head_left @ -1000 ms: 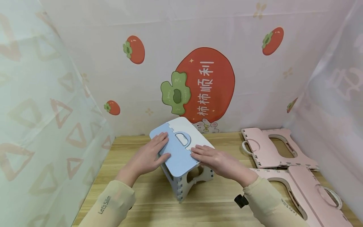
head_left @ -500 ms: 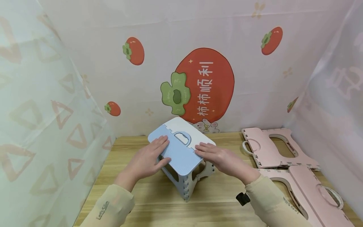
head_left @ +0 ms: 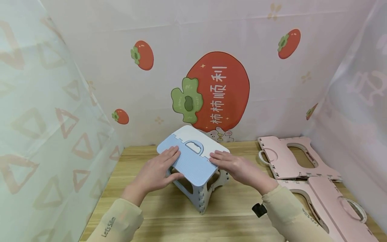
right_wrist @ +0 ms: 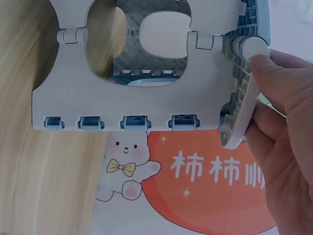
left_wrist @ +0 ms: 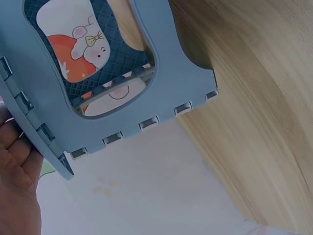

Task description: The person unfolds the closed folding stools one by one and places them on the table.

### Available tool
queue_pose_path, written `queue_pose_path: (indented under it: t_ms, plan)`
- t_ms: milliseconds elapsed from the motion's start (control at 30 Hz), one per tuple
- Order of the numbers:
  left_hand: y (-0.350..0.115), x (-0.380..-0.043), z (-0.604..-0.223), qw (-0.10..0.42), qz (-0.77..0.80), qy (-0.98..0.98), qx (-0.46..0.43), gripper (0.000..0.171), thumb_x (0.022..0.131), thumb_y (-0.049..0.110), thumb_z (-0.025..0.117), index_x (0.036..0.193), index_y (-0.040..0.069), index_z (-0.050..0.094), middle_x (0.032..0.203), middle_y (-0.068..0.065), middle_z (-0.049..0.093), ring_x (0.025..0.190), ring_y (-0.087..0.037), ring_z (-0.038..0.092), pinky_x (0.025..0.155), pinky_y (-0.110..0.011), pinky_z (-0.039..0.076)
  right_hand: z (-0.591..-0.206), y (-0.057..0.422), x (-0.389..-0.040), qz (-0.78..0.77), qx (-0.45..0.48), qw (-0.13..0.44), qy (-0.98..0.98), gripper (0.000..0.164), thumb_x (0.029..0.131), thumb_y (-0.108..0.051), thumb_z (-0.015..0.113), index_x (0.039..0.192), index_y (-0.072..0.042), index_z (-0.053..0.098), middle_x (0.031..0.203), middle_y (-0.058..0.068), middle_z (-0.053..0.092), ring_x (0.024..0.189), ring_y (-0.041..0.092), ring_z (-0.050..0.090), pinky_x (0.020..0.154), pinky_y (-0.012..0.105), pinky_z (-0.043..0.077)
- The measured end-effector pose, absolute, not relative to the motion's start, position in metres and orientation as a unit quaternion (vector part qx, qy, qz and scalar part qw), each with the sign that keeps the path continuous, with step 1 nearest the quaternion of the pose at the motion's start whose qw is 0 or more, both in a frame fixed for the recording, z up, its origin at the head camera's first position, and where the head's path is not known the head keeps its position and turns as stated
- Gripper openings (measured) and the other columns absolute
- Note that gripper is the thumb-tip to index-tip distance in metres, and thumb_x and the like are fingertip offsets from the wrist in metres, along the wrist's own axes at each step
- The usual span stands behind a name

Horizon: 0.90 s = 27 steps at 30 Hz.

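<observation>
A folding stool [head_left: 188, 164] with a half blue, half white top stands unfolded on the wooden table, a handle slot [head_left: 194, 147] in its middle. On the blue half rest the extended fingers of my left hand [head_left: 155, 171], its thumb spread to the near edge. My right hand [head_left: 239, 168] lays its fingers across the right end of the top, by the seam. In the right wrist view, the thumb [right_wrist: 266, 68] touches the round white hinge cap at the edge. Blue legs [left_wrist: 171, 63] fill the left wrist view; white legs [right_wrist: 156, 107] show in the right.
Two folded pink stools lie flat at the right, one farther back [head_left: 278, 158] and one nearer [head_left: 329, 201]. Behind the wooden table [head_left: 169, 222] hangs a cloth backdrop [head_left: 163, 84] printed with persimmons; patterned cloth also covers both sides.
The stool has turned slightly, its near corner swinging to the right. Both hands have stayed on its top, the right one shifting a little to the right and upward.
</observation>
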<state>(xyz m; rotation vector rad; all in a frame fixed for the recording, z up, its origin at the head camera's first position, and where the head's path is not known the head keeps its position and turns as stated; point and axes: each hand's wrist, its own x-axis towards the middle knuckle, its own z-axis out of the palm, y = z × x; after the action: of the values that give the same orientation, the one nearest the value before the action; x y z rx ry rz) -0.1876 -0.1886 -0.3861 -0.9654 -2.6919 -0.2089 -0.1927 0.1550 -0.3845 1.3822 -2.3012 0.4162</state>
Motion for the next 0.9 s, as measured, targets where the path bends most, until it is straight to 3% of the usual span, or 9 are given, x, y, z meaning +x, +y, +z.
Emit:
queue_pose_path:
  t_ms: [133, 267, 533, 767, 900]
  plan:
    - [-0.185, -0.186, -0.387, 0.15, -0.07, -0.932, -0.322, 0.088, 0.088, 0.065, 0.068, 0.15, 0.004, 0.051, 0.157, -0.012, 0.046, 0.144, -0.031, 0.046, 0.113, -0.049, 0.045, -0.384, 0.154, -0.192, 0.157, 0.491, 0.216, -0.829, 0.052, 0.085, 0.013, 0.073, 0.133, -0.005, 0.068, 0.138, 0.013, 0.065, 0.128, 0.032, 0.062, 0.095, 0.043, 0.058]
    - [-0.182, -0.184, -0.386, 0.165, -0.067, -0.933, -0.313, 0.088, 0.084, 0.064, 0.073, 0.148, 0.006, 0.055, 0.155, -0.012, 0.05, 0.141, -0.03, 0.049, 0.108, -0.049, 0.05, -0.384, 0.153, -0.19, 0.168, 0.483, 0.212, -0.833, 0.047, 0.088, -0.005, 0.078, 0.134, -0.004, 0.067, 0.14, 0.014, 0.064, 0.129, 0.033, 0.06, 0.1, 0.046, 0.055]
    - [-0.175, -0.183, -0.385, 0.22, -0.035, -0.924, -0.311, 0.085, 0.08, 0.066, 0.076, 0.139, 0.006, 0.064, 0.144, -0.013, 0.06, 0.131, -0.029, 0.06, 0.089, -0.05, 0.06, -0.382, 0.151, -0.183, 0.144, 0.445, 0.158, -0.87, 0.061, 0.095, -0.035, 0.073, 0.145, -0.005, 0.057, 0.152, 0.012, 0.053, 0.14, 0.031, 0.051, 0.109, 0.048, 0.049]
    - [-0.169, -0.181, -0.386, 0.258, -0.003, -0.916, -0.308, 0.083, 0.08, 0.07, 0.074, 0.133, 0.007, 0.067, 0.137, -0.013, 0.066, 0.123, -0.028, 0.066, 0.067, -0.047, 0.063, -0.382, 0.147, -0.181, 0.144, 0.451, 0.164, -0.865, 0.069, 0.092, -0.043, 0.075, 0.145, -0.004, 0.057, 0.152, 0.013, 0.053, 0.139, 0.032, 0.051, 0.11, 0.048, 0.048]
    - [-0.166, -0.179, -0.386, 0.264, 0.008, -0.917, -0.298, 0.083, 0.079, 0.071, 0.074, 0.13, 0.006, 0.068, 0.135, -0.014, 0.067, 0.12, -0.028, 0.068, 0.062, -0.046, 0.062, -0.383, 0.144, -0.18, 0.139, 0.457, 0.173, -0.861, 0.07, 0.091, -0.046, 0.074, 0.144, -0.004, 0.058, 0.152, 0.014, 0.053, 0.14, 0.033, 0.051, 0.111, 0.048, 0.047]
